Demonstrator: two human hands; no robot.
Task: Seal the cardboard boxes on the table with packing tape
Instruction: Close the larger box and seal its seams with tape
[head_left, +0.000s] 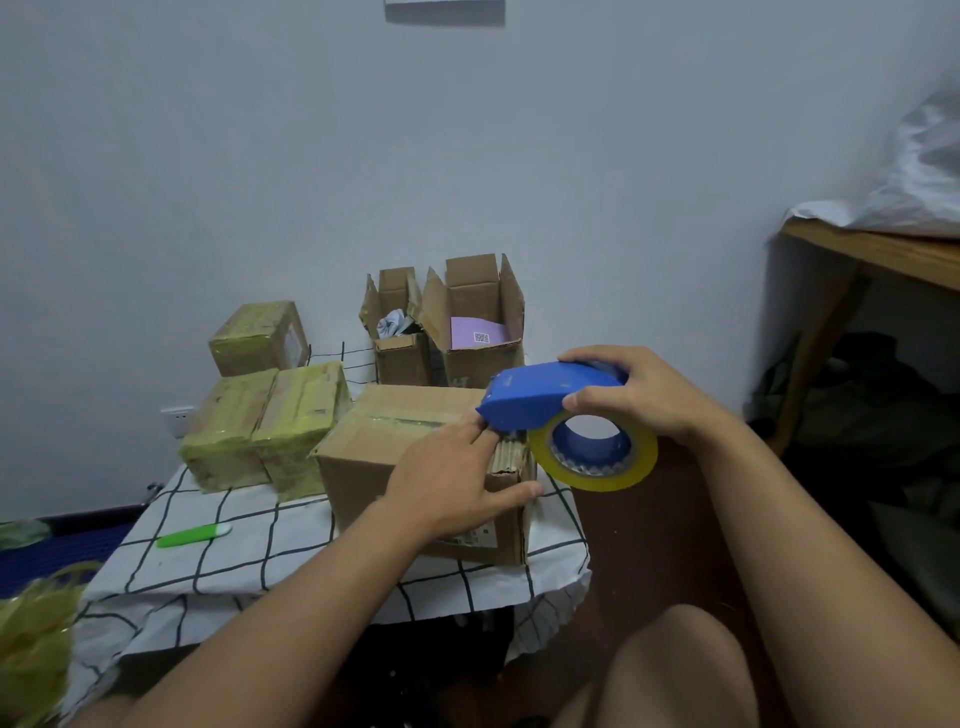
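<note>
In the head view, your right hand (631, 395) grips the blue tape dispenser (550, 389) from above, fingers curled over its housing, with the yellow-tinted tape roll (595, 457) hanging below it just off the right edge of the near cardboard box (415, 467). Your left hand (457, 478) rests on that box's top right corner, fingers extended toward the dispenser's mouth and thumb laid along the box's side; judge it as flat and pressing rather than gripping, though whether it pinches a tape end cannot be told. The near box stands closed at the front of the table (249, 561), which carries a black-grid cloth. A glossy strip seems to run along its top seam, so treat this box as the one in hand, partly taped at most. Three wrapped boxes (270, 421) stand to the left, touching or just beside one another, all covered in yellowish tape; count these as finished. Two open boxes (452, 322) stand at the back against the wall with flaps upright and contents showing; these remain to be closed and sealed. A green utility knife (192, 535) lies on the cloth, well apart from the boxes. By this count, roughly half the work is done.
</note>
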